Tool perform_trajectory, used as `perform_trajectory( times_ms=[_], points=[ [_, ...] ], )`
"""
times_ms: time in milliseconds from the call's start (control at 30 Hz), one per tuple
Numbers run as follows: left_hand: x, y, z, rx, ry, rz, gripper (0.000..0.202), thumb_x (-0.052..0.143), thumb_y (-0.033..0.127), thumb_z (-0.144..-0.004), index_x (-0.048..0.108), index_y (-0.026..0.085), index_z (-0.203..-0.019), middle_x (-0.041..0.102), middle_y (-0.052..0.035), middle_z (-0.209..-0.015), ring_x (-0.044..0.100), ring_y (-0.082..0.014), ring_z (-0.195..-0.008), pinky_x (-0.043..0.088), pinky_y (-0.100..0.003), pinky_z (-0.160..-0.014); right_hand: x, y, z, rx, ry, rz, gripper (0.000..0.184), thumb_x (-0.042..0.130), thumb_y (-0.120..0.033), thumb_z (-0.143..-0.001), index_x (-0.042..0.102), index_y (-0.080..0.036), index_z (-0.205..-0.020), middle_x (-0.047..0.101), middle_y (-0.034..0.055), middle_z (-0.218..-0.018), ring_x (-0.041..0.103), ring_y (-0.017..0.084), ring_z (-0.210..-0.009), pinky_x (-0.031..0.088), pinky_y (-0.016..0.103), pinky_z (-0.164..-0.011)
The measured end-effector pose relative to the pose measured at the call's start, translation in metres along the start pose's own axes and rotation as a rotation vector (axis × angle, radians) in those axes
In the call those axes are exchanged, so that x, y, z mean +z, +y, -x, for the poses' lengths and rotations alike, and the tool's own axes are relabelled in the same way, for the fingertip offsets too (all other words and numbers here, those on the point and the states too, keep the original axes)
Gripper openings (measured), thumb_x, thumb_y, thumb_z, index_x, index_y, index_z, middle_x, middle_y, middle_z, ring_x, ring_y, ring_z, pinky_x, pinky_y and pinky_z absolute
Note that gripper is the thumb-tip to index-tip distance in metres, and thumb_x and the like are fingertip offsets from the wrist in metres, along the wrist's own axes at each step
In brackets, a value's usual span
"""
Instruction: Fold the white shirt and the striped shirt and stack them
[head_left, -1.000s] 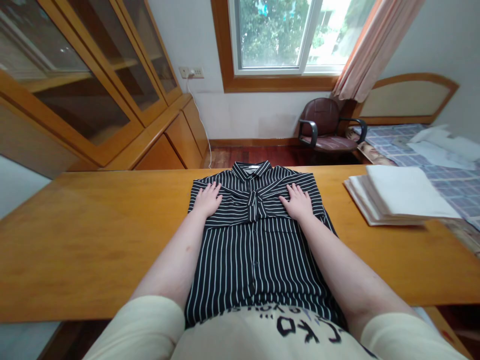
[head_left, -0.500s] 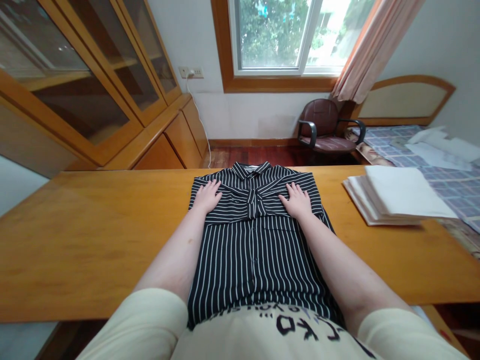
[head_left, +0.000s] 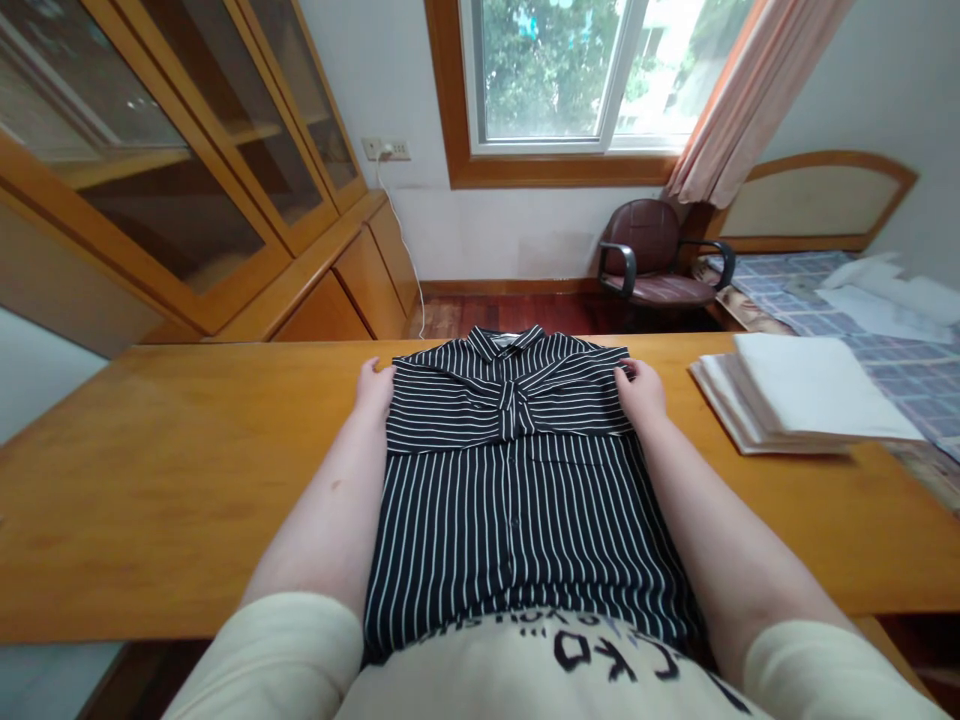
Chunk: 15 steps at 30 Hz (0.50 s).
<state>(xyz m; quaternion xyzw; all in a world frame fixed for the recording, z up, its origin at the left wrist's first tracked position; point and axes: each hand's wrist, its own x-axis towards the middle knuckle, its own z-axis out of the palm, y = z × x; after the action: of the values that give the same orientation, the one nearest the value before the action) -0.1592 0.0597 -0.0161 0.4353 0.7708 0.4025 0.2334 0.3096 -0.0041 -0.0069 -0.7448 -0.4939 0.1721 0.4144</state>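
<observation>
Shirt [head_left: 450, 530], black with white stripes, lies front up on the table [head_left: 187, 500], mid-table, right in front of the person. Collar [head_left: 491, 350] points away, toward the far edge; lower end runs to the near side, partly hidden by the person's cream top [head_left: 465, 680]. Both sleeves [head_left: 442, 415] laid across the chest, meeting in a bunch at the middle. Buttons [head_left: 514, 521] run down the front below that.

Left hand [head_left: 374, 388] at the shirt's left side, up by the shoulder, fingers partly bent, thumb side against the fabric edge; fingertips mostly hidden, can't make out if cloth is pinched. Right hand [head_left: 641, 390] at the matching spot on the right side, half closed, thumb and fingers curled at the edge with a small gap between; contact yes, firm grip unclear.

White stack [head_left: 825, 385] on the table to the right, well apart from the shirt, layers uneven. Past the table: brown chair [head_left: 652, 245] with black armrests, bed [head_left: 795, 285] with checked cover, window [head_left: 547, 80], pink curtain [head_left: 739, 110]. Cabinet [head_left: 330, 310] with glass doors at left, white cord [head_left: 405, 240] hanging from wall socket [head_left: 394, 150]
</observation>
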Motion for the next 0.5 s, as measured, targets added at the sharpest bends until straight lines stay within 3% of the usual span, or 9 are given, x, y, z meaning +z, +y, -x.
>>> perform_trajectory(
  times_ms=[100, 233, 333, 500],
  points=[
    [-0.003, 0.0, -0.013, -0.083, -0.024, 0.089, 0.06, 0.056, 0.032, -0.08, 0.041, 0.016, -0.136, 0.055, -0.0166, -0.129, 0.058, -0.025, -0.113, 0.053, -0.035, -0.087, -0.01, 0.011, -0.025, 0.204, 0.059, -0.164, 0.036, 0.063, -0.03, -0.074, 0.062, -0.013, -0.106, 0.064, 0.0131, -0.109, 0.056, 0.024, -0.104, 0.04, 0.038, -0.096],
    [-0.003, 0.001, -0.022, -0.144, -0.07, 0.152, 0.063, 0.06, 0.026, -0.078, 0.04, 0.015, -0.136, 0.061, -0.0176, -0.121, 0.065, -0.0238, -0.101, 0.057, -0.033, -0.074, -0.012, 0.015, -0.047, 0.333, -0.031, -0.314, 0.025, 0.06, -0.031, -0.077, 0.06, -0.016, -0.096, 0.065, 0.0056, -0.08, 0.061, 0.017, -0.074, 0.049, 0.028, -0.066],
    [-0.002, 0.002, -0.024, -0.151, -0.111, 0.153, 0.062, 0.065, 0.022, -0.073, 0.045, 0.012, -0.131, 0.066, -0.0181, -0.11, 0.068, -0.0236, -0.092, 0.056, -0.034, -0.072, -0.013, 0.013, -0.053, 0.42, -0.172, -0.413, 0.02, 0.057, -0.035, -0.079, 0.06, -0.016, -0.083, 0.06, 0.0025, -0.062, 0.056, 0.015, -0.055, 0.047, 0.027, -0.052],
    [-0.003, 0.003, -0.027, -0.144, -0.127, 0.088, 0.061, 0.074, 0.023, -0.063, 0.056, 0.011, -0.12, 0.065, -0.021, -0.113, 0.066, -0.0281, -0.095, 0.053, -0.04, -0.079, -0.014, 0.008, -0.058, 0.526, -0.35, -0.477, 0.028, 0.052, -0.042, -0.083, 0.061, -0.017, -0.073, 0.06, 0.0043, -0.055, 0.057, 0.018, -0.053, 0.049, 0.032, -0.054]
  ],
)
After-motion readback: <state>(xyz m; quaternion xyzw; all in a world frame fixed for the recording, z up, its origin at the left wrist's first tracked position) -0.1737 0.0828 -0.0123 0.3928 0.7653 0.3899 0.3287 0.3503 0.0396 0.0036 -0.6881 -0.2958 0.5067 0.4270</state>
